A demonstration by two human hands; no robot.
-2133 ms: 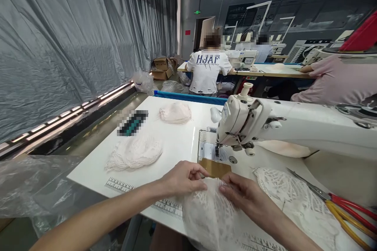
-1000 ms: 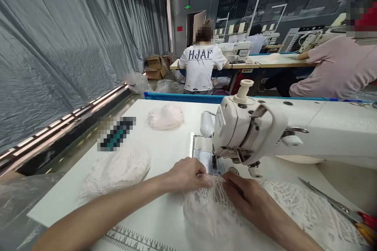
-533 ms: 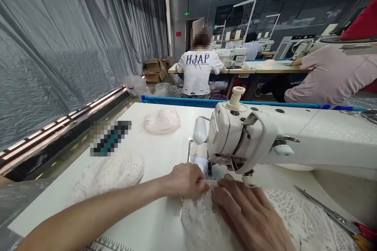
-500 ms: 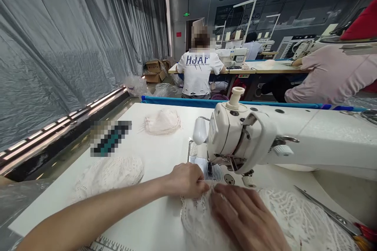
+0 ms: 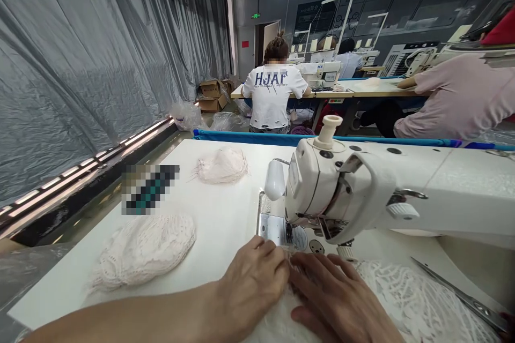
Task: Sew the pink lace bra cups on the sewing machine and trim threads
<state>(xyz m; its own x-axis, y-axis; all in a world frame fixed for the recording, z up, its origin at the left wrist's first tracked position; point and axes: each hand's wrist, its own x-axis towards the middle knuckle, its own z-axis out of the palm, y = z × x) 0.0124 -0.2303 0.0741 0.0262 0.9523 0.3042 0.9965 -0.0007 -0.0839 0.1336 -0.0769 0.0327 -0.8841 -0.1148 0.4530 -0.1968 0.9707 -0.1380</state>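
Note:
My left hand [image 5: 257, 278] is closed, its fingertips pinching the near layer of a white lace piece [image 5: 281, 324] just in front of the sewing machine [image 5: 317, 182]. My right hand [image 5: 341, 297] lies palm down on the same lace, fingers stretched out and thumb apart. The fingertips of both hands nearly meet at the lace's far edge, close to the presser foot [image 5: 288, 231]. Much of the lace is hidden under the hands. To the right, more white lace [image 5: 418, 295] is spread beside my right hand.
Scissors [image 5: 462, 295] lie on the lace at right. A bundled lace piece [image 5: 148, 249] and a smaller pale piece [image 5: 222, 166] rest on the white table [image 5: 225, 214]. A blurred dark item [image 5: 151, 190] sits at the left edge. Co-workers sit at machines beyond the blue cloth edge [image 5: 241, 138].
My left hand has drawn back toward me, its forearm lower, showing more of the bundled lace at left. My right hand has shifted slightly right. The ruler at the bottom is out of sight.

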